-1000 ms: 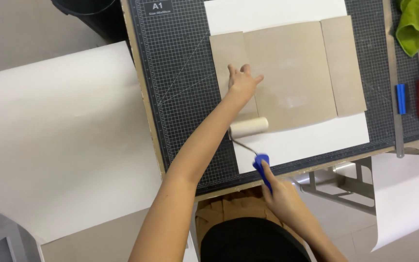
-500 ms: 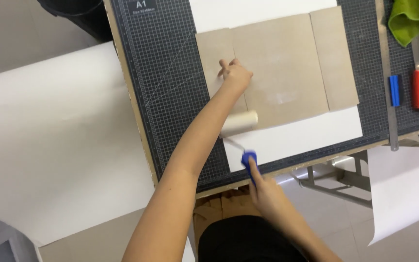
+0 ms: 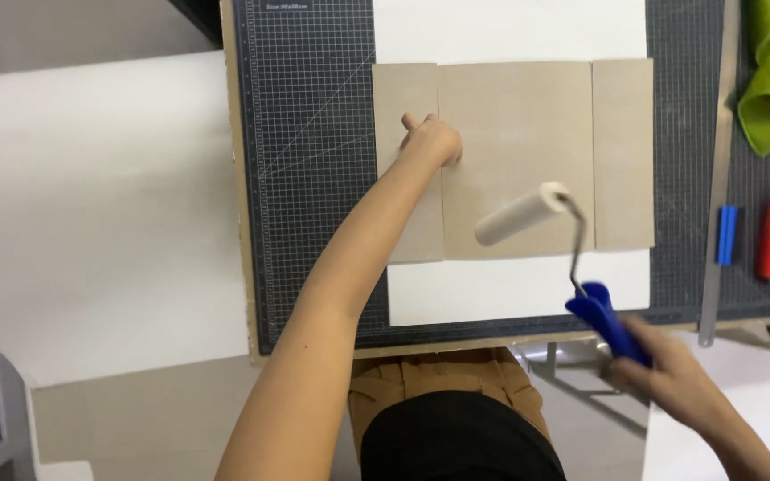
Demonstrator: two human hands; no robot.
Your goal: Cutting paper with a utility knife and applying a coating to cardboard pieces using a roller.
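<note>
At frame centre, left hand (image 3: 431, 142) pressed flat on grey board panels (image 3: 514, 160); lower right, right hand (image 3: 670, 379) grasping blue-handled paint roller (image 3: 520, 214) over panels.

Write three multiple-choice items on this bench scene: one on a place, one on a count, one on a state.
1. Where does the left hand rest?
A. on the boards
B. on the green cloth
C. on the ruler

2. How many grey boards lie side by side?
A. two
B. three
C. five

3. What is the right hand doing?
A. hanging free
B. gripping the roller by its blue handle
C. pressing the mat

Key: 1 A, fingers press near a seam; 2 B, two seams divide three panels; 3 B, fingers wrap the handle.
</note>
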